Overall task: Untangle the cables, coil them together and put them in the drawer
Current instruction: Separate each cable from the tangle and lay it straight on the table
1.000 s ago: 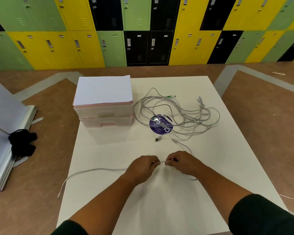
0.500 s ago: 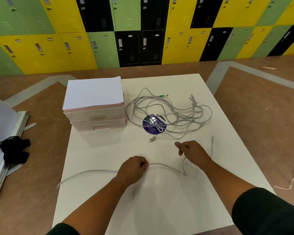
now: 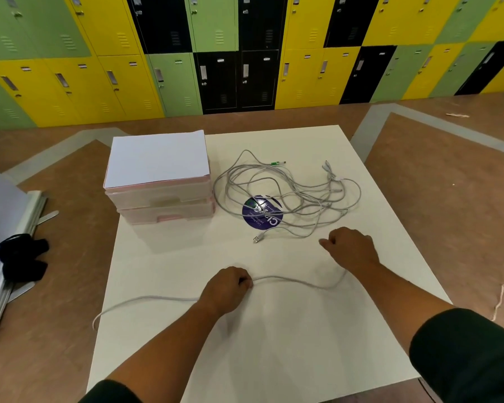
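Head view: the white counter (image 3: 274, 359) fills the middle of my feed, with both forearms reaching in from the bottom edge in dark sleeves.

The left hand (image 3: 227, 289) rests low on the counter with its fingers (image 3: 245, 282) curled and pinching one loose grey cable (image 3: 169, 298). To the left, that cable runs across the counter and droops over its left edge. To the right, it arcs over the surface and bends up under the right wrist.

The right hand (image 3: 349, 248) lies knuckles up, farther back and to the right. Its fingers are curled in towards the palm. The picture is blurred there, so I cannot tell whether they pinch the end of the cable.

Just beyond the right hand lies the tangle of grey cables (image 3: 312, 202), spread in loose overlapping loops on the counter. It partly covers a round purple sticker (image 3: 262, 221). A USB plug (image 3: 256, 239) pokes out at the near side of the tangle and a green-tipped connector (image 3: 274, 163) at the far side.

Left of the tangle, just beside it, stands the two-tier drawer unit (image 3: 163, 205). Both drawers are closed and a white sheet of paper (image 3: 157, 158) lies on top.

Green, yellow and black lockers (image 3: 303, 68) line the far wall.
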`<state>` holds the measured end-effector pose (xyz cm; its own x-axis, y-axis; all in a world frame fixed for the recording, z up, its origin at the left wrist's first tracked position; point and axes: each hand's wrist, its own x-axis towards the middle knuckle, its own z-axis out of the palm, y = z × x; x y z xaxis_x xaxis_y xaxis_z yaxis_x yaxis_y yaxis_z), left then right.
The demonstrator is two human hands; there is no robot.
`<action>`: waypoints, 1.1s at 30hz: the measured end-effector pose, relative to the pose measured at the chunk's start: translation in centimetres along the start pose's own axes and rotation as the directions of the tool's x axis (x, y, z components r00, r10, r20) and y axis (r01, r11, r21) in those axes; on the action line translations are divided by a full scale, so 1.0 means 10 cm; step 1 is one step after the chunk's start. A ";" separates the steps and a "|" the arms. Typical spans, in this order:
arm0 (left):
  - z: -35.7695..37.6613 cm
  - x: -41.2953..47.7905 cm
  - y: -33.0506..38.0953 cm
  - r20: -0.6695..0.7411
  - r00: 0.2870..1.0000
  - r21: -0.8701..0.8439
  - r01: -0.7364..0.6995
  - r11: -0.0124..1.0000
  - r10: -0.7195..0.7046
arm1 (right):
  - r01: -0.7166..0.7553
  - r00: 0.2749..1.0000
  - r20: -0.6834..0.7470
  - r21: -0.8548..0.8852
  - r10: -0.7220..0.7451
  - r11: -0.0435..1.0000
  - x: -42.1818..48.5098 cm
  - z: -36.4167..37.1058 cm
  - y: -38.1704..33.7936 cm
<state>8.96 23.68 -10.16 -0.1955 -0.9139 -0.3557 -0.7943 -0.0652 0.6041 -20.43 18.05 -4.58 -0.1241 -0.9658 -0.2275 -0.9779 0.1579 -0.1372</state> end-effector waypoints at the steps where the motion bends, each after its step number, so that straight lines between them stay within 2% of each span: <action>1: 0.00 0.00 0.01 -0.001 1.000 -0.004 -0.001 1.000 0.001 | 0.009 1.000 0.011 -0.059 -0.008 0.998 -0.01 0.00 -0.01; 3: 0.01 -0.01 0.02 -0.003 1.000 -0.006 -0.008 1.000 0.008 | 0.070 0.997 0.015 -0.088 -0.069 0.994 -0.02 0.04 -0.10; 5: 0.02 -0.02 0.03 0.003 1.000 0.000 -0.011 1.000 0.011 | 0.178 0.983 0.045 -0.007 -0.178 0.984 -0.05 0.09 -0.28; 9: 0.03 -0.05 0.03 0.002 1.000 -0.009 -0.014 1.000 0.014 | 0.340 0.907 0.187 0.201 -0.376 0.919 -0.22 0.24 -0.71; 12: 0.01 -0.07 0.05 -0.008 1.000 -0.060 -0.006 0.998 0.006 | 0.376 0.846 0.289 0.269 -0.447 0.886 -0.40 0.48 -0.89; 14: -0.01 -0.08 0.05 -0.020 1.000 -0.084 -0.005 0.996 0.003 | 0.378 0.841 0.290 0.286 -0.456 0.880 -0.47 0.59 -0.93; 18: -0.02 -0.11 0.03 -0.034 0.999 -0.107 -0.012 0.994 0.008 | 0.238 0.865 0.331 0.390 -0.376 0.890 -0.45 0.57 -0.85; 23: 0.04 -0.13 0.06 -0.025 0.998 -0.087 -0.053 0.995 0.051 | 0.247 0.837 0.393 0.350 -0.381 0.904 -0.38 0.47 -0.67; 29: 0.07 -0.03 0.18 0.068 0.995 0.013 -0.069 0.998 0.068 | 0.347 0.865 0.251 0.327 -0.434 0.879 -0.33 0.43 -0.62; 33: 0.12 0.06 0.34 0.042 0.989 -0.059 -0.142 0.988 0.144 | 0.383 0.865 0.195 0.340 -0.463 0.859 -0.36 0.45 -0.66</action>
<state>5.43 23.35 -9.13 -0.3322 -0.8960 -0.2947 -0.7235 0.0415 0.6891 -12.73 21.43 -7.21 0.3786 -0.8681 -0.3210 -0.8299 -0.1649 -0.5330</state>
